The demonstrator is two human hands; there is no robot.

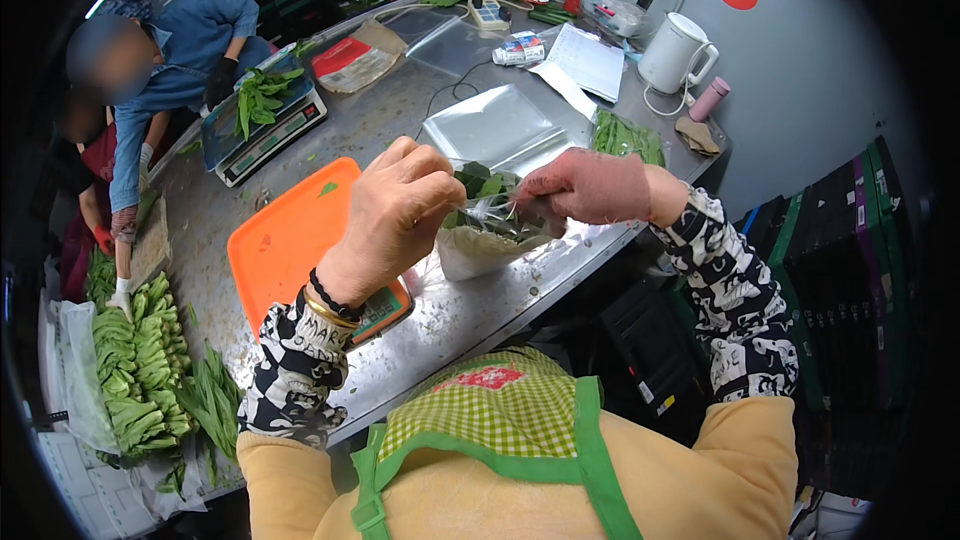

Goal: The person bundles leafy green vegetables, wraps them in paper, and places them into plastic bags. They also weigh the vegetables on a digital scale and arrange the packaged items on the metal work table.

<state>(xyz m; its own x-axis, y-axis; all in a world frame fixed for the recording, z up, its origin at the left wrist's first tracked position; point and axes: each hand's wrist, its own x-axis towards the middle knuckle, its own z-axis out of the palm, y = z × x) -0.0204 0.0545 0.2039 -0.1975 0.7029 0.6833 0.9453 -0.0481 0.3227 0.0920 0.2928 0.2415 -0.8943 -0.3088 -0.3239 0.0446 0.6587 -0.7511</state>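
Note:
My bare left hand [397, 214] pinches the left side of the mouth of a clear plastic bag [491, 210]. Green leaves [480, 181] show inside the bag, along with a whitish, paper-like wrap [480, 251] at its lower part. At the bag's right side, my right hand [581, 191], in a dusty red glove, grips the film with its fingers closed. Behind the bag lies a stack of flat clear bags [491, 124]. An orange tray [292, 240] rests on a scale [382, 315] left of my left hand.
The metal table [360, 120] also bears a packed bag of greens [626, 139], a white kettle [675, 52], papers [589, 60] and a second scale with greens [274, 139]. Leafy stalks [142, 367] are piled at left, where a co-worker [180, 52] reaches in. Crates [840, 277] stand right.

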